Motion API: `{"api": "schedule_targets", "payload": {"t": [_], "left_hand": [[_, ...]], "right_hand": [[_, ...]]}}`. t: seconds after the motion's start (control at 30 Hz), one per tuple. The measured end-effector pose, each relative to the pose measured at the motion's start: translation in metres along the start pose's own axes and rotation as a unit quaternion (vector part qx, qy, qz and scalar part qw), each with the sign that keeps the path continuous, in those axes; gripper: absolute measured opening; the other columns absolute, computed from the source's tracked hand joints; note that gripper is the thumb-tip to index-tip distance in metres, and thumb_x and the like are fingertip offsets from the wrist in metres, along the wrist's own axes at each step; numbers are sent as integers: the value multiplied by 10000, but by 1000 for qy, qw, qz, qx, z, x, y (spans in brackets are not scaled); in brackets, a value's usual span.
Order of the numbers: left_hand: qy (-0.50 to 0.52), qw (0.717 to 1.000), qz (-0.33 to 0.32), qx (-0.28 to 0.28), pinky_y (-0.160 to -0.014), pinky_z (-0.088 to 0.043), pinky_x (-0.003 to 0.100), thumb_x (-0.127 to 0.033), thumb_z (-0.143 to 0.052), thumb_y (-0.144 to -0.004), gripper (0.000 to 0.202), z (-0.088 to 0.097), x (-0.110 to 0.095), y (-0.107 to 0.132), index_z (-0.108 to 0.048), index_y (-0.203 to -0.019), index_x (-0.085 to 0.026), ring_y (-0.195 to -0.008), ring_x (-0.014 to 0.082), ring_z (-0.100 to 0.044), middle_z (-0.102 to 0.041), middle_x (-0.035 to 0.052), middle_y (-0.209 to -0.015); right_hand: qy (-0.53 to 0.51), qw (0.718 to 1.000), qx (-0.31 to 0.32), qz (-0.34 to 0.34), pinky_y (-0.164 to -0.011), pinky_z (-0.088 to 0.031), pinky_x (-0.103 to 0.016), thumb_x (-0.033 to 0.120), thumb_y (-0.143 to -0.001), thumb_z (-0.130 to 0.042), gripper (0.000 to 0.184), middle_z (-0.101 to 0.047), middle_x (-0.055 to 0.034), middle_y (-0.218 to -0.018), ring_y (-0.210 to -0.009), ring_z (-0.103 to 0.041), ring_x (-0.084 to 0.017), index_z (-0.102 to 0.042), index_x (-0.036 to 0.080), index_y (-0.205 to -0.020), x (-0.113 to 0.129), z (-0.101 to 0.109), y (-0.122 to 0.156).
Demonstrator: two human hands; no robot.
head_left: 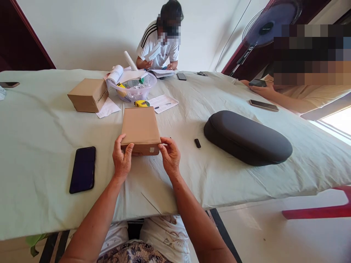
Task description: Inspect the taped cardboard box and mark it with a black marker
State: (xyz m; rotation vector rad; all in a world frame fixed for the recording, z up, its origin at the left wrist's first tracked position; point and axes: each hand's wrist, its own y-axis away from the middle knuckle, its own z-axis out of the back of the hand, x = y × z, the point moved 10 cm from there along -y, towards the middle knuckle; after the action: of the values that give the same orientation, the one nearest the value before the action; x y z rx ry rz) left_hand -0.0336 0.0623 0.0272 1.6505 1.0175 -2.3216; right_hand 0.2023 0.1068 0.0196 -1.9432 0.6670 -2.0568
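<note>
A closed brown cardboard box (140, 126) sits on the cloth-covered table right in front of me, with small print on its near side. My left hand (122, 157) grips its near left corner, thumb on the near face and fingers along the left side. At the near right corner, my right hand (170, 155) pinches the edge between thumb and fingers. Just behind the box lie a yellow tape measure (142, 103) and a printed sheet (163, 103) with a pen. A dark phone (82, 170) rests to the left of my left hand.
A second cardboard box (88, 95) stands back left beside a plastic basin (134, 95) of bottles and paper. On the right are a dark oval case (246, 137) and a small black object (197, 143). One person (161, 47) sits opposite with papers; another person's hand (263, 89) holds a phone.
</note>
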Motion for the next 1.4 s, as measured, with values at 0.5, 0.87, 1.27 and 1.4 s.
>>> {"api": "schedule_targets", "payload": {"t": [0.5, 0.87, 1.27, 1.4], "left_hand": [[186, 976, 84, -81, -811, -490, 265, -703, -606, -847, 600, 18, 43, -12, -564, -1236, -248, -972, 179, -630, -637, 60, -1116], [224, 970, 91, -4, -914, -528, 311, -586, -716, -832, 679, -3, 37, -10, -535, -1415, -288, -1094, 216, -650, -663, 76, -1163], [221, 971, -14, 89, -1032, -520, 342, -458, -769, -833, 758, -20, 10, -10, -434, -1507, -367, -1355, 270, -546, -493, 91, -1549], [155, 982, -16, 107, -996, -557, 380, -419, -759, -847, 816, -23, 12, -4, -349, -1551, -378, -1361, 280, -542, -459, 102, -1579]], "right_hand": [[0, 1000, 23, -4, -664, -505, -286, 416, -909, -654, 190, -676, -6, -883, -754, -627, -138, -701, 266, -1016, -4, -5, 1], [-110, 992, -27, -63, -547, -503, -240, 487, -930, -601, 264, -672, 28, -766, -667, -686, -133, -584, 253, -1052, -9, 5, 0], [-208, 961, -85, -164, -519, -538, -205, 607, -839, -670, 403, -673, 61, -778, -609, -695, -102, -539, 262, -1000, -37, 12, 1], [-223, 956, -82, -171, -501, -538, -200, 613, -846, -656, 426, -673, 67, -730, -594, -686, -99, -557, 266, -1071, -37, 10, 0]]}}
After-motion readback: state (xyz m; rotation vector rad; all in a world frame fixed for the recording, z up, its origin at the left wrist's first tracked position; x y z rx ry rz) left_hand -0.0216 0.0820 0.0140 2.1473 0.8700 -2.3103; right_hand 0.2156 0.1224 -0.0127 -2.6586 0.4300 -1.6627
